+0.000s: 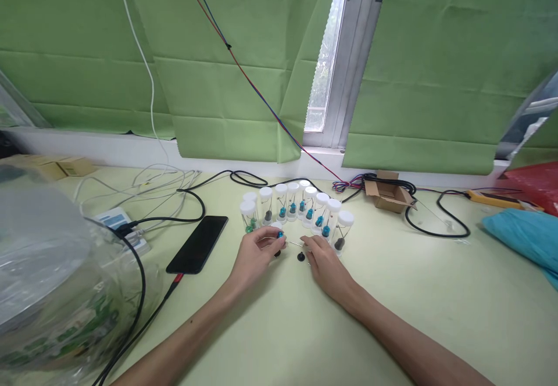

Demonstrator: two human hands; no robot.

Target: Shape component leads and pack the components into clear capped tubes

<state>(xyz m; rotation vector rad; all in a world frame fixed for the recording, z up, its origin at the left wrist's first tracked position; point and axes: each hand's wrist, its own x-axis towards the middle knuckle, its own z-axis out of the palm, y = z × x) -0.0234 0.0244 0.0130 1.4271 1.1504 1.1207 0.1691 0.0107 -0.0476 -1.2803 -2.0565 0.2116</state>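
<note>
My left hand (pixel 256 251) is closed in a pinch on a small blue bead-headed pin (pixel 281 235), whose thin metal shaft runs right toward my right hand (pixel 321 258). The right fingers are curled and pinched at the shaft's other end. Two small black beads (pixel 300 256) lie on the pale green table (pixel 279 322) between the hands. Just behind the hands, several clear vials with white caps (pixel 296 207) stand upright in a curved row, each holding a blue, green or dark bead on a pin.
A black phone (pixel 198 243) lies left of the hands, with black and white cables (pixel 174 200) behind it. A clear plastic bag (pixel 47 275) fills the left foreground. A small open cardboard box (pixel 387 193), a blue cloth (pixel 523 232) and green curtains (pixel 218 54) are further back.
</note>
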